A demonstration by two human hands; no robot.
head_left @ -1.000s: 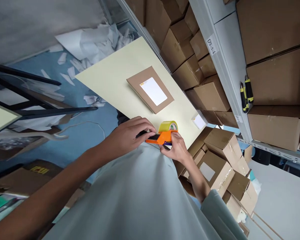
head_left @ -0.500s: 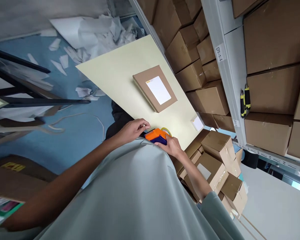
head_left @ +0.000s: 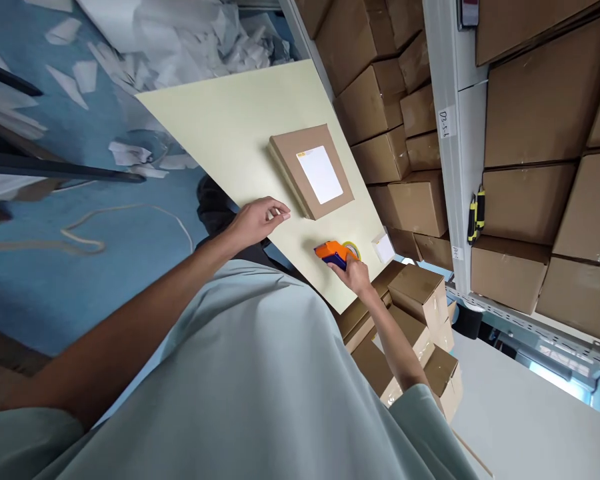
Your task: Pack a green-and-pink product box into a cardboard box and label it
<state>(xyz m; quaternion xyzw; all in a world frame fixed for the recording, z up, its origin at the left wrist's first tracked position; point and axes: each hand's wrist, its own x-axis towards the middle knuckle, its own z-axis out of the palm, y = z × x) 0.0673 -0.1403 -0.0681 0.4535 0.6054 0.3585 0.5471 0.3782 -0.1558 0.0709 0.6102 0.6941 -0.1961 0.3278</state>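
An orange and dark blue tape dispenser [head_left: 333, 254] with a yellowish tape roll is gripped in my right hand [head_left: 356, 275], over the near part of the pale yellow table [head_left: 220, 120]. My left hand [head_left: 261, 220] hovers by the table's near edge. Its fingers are loosely curled, apart from the thumb, and I see nothing in them. Just beyond it a flat brown cardboard box [head_left: 285, 157] lies on the table, a white label [head_left: 320, 175] on its top. Neither hand touches the box.
A small white box [head_left: 383, 247] sits at the table's right corner. Shelves of cardboard boxes [head_left: 530, 200] rise along the right, with yellow-black cutters [head_left: 476, 215] on the frame. More boxes [head_left: 415, 293] are stacked beside my right arm. Crumpled white paper [head_left: 180, 47] litters the blue floor.
My right hand has carried the tape dispenser away from my body, over the table. My left hand has moved forward, closer to the cardboard box. The view has shifted somewhat.
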